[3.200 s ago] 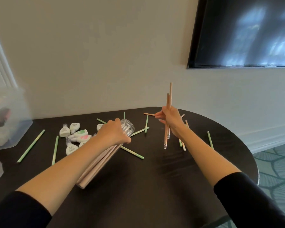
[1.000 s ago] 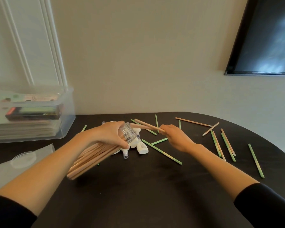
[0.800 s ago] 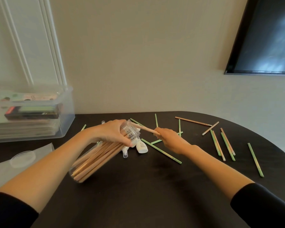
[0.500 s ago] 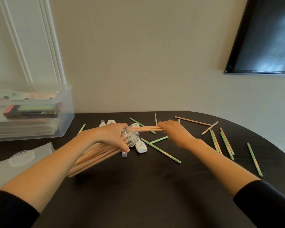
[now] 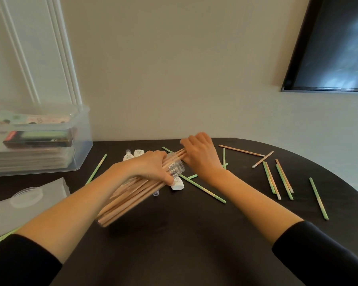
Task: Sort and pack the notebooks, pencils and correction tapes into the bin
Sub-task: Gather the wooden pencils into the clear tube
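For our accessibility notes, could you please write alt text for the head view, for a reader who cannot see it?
A person's left hand grips a tilted clear tube of wooden pencils at a dark table, while the right hand pushes further ones into its mouth. Green pencils and correction tapes lie loose; a clear bin of notebooks stands left.

Dark table (image 5: 174, 248) carries a clear bin (image 5: 80, 147), loose pencils (image 5: 318, 198), correction tapes (image 5: 138, 153).

A single head-worn camera looks forward and down, close over the table (image 5: 194, 244).
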`<state>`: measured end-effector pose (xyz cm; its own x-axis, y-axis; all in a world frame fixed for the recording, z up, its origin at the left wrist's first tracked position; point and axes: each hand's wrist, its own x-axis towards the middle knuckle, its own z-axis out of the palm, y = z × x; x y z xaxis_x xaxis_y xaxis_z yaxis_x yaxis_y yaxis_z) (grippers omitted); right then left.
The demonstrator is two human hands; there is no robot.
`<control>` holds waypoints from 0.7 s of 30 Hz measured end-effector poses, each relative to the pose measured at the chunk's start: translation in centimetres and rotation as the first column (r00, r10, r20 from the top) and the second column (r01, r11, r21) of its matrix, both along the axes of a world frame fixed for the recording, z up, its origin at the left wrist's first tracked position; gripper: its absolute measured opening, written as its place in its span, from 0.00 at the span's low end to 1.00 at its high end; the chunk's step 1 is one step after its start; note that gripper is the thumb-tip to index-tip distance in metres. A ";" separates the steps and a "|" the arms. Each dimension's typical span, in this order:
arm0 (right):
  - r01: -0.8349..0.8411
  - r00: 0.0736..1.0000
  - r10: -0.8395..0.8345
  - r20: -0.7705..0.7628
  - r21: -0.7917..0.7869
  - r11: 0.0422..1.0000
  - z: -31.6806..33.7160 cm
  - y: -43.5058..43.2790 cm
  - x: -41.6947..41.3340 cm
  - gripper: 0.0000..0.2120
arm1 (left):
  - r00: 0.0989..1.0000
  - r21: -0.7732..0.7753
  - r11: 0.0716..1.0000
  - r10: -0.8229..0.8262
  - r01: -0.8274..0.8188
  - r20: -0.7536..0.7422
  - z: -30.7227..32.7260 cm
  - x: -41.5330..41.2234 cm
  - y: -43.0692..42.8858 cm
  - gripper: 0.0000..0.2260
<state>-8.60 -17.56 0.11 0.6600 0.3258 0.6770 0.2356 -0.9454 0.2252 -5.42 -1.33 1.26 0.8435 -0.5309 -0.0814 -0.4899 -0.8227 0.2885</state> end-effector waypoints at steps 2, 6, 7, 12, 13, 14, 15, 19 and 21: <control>0.090 0.985 -0.039 -0.171 0.302 0.949 0.1 -0.4 0.0 0.20 | 1.000 -0.014 1.000 0.023 -0.023 -0.021 -0.1 0.1 0.3 0.22; 0.155 0.864 0.316 -0.393 0.804 0.574 -0.1 0.1 -0.1 0.15 | 0.996 -0.024 0.997 0.078 -0.079 -0.035 -0.4 0.7 0.6 0.21; 0.155 0.822 0.421 -0.383 0.863 0.481 -0.1 0.2 -0.4 0.14 | 0.995 -0.025 0.996 0.090 -0.091 -0.031 -0.5 0.7 0.5 0.21; 0.258 0.570 0.733 -0.372 0.927 0.271 -0.9 1.2 -1.5 0.27 | 0.993 -0.031 0.993 0.115 -0.115 0.001 -0.7 0.6 -0.5 0.22; 0.274 0.523 0.785 -0.332 0.938 0.214 -1.1 1.2 -1.6 0.25 | 0.992 -0.031 0.991 0.129 -0.128 0.004 -0.8 0.5 -0.8 0.23; 0.291 0.486 0.822 -0.297 0.942 0.168 -1.1 1.1 -1.6 0.22 | 0.989 -0.040 0.988 0.148 -0.148 0.004 -0.8 0.5 -0.9 0.26; 0.309 0.458 0.844 -0.280 0.940 0.144 -1.1 0.9 -1.7 0.23 | 0.986 -0.054 0.984 0.170 -0.169 -0.001 -0.9 0.4 -1.1 0.28; 0.333 0.438 0.850 -0.294 0.931 0.150 -0.4 -0.4 -1.7 0.39 | 0.975 -0.083 0.972 0.222 -0.221 -0.002 -0.9 0.7 -0.8 0.32; 0.356 0.423 0.842 -0.335 0.916 0.185 -0.4 -0.9 -1.7 0.43 | 0.978 -0.043 0.978 0.206 -0.206 0.006 -0.7 0.7 -0.8 0.29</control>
<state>-10.31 -18.42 -0.26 0.9594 0.2728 -0.0723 -0.0491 -0.0907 -0.9947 -4.68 -2.17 0.56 0.9359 -0.3483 -0.0535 -0.3142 -0.8935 0.3208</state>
